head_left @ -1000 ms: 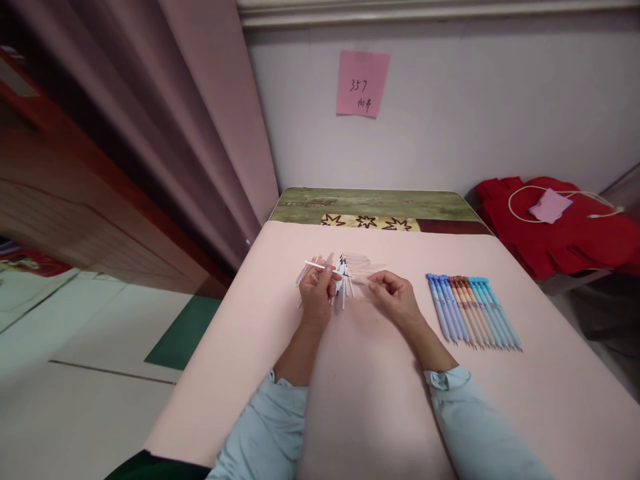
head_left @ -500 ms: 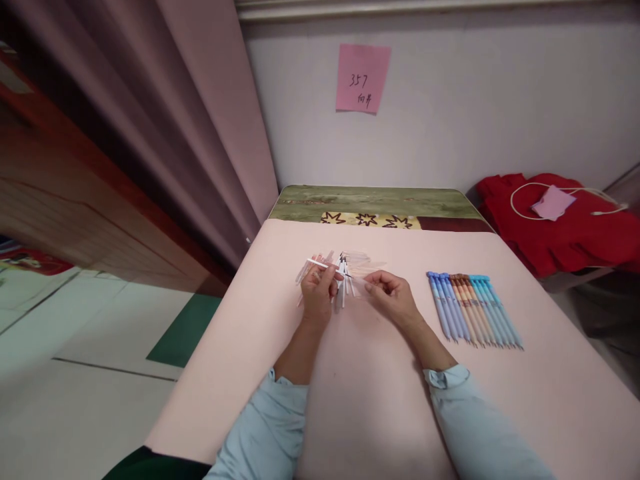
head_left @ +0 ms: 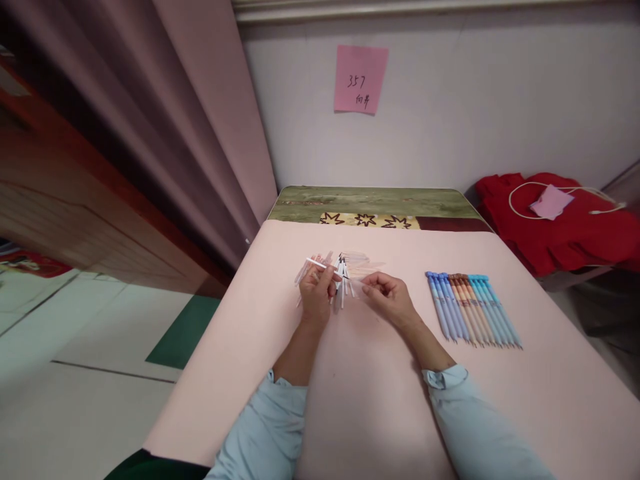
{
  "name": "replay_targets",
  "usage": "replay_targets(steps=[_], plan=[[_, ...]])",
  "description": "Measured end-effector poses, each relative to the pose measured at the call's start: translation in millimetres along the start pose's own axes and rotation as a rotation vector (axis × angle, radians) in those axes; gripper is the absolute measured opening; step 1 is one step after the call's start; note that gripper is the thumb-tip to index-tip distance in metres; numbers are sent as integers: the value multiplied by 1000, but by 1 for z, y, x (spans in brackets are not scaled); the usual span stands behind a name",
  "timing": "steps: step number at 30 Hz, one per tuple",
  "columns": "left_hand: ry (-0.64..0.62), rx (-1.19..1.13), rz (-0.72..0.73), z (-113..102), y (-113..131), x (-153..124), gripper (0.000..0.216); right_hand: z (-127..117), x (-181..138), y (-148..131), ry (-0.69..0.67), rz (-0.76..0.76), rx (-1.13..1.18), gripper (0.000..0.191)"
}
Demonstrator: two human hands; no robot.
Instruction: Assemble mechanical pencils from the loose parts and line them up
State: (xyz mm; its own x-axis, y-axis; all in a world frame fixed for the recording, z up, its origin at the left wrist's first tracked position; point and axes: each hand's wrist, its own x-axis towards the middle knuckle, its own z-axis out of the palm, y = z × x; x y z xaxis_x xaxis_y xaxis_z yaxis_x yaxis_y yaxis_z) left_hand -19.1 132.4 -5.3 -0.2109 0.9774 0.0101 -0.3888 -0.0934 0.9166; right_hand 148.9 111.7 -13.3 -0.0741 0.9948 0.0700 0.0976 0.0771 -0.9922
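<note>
My left hand (head_left: 316,287) is closed in a pinch on a white pen refill (head_left: 316,263), which slants down to the right and has a dark tip. Facing it, my right hand (head_left: 390,297) pinches a thin clear plastic sleeve (head_left: 357,287) close to that tip. The exact contact between sleeve and refill is too small to make out. Under and behind my fingers lies a loose heap of white refills (head_left: 343,293), several with dark tips. Pale see-through sleeves (head_left: 357,259) are spread just beyond them on the table.
To the right, a neat row of pens (head_left: 470,310) in blue, brown and teal lies on the pale pink tabletop (head_left: 370,400). A red cloth (head_left: 565,233) with a white cable (head_left: 513,200) is past the right edge. A curtain (head_left: 200,100) hangs at the left.
Both hands keep nearly the same place and grip. The right fingers have shifted very slightly left; the view has moved a touch.
</note>
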Motion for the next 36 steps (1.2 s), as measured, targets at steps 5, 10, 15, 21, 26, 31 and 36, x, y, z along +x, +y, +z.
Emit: replay_targets(steps=[5, 10, 15, 21, 26, 31, 36], plan=[[6, 7, 9, -1, 0, 0, 33, 1, -1, -3, 21, 18, 25, 35], [-2, 21, 28, -1, -1, 0, 32, 3, 0, -2, 34, 9, 47, 36], [-53, 50, 38, 0, -1, -2, 32, 4, 0, -1, 32, -6, 40, 34], [-46, 14, 19, 0, -1, -1, 32, 5, -1, 2, 4, 0, 77, 35], [-37, 28, 6, -2, -2, -1, 33, 7, 0, 8, -57, 11, 119, 35], [-161, 126, -2, 0, -1, -6, 32, 9, -1, 5, 17, -33, 105, 32], [-282, -101, -114, 7, 7, -9, 28, 6, 0, -2, 144, -117, 40, 28]])
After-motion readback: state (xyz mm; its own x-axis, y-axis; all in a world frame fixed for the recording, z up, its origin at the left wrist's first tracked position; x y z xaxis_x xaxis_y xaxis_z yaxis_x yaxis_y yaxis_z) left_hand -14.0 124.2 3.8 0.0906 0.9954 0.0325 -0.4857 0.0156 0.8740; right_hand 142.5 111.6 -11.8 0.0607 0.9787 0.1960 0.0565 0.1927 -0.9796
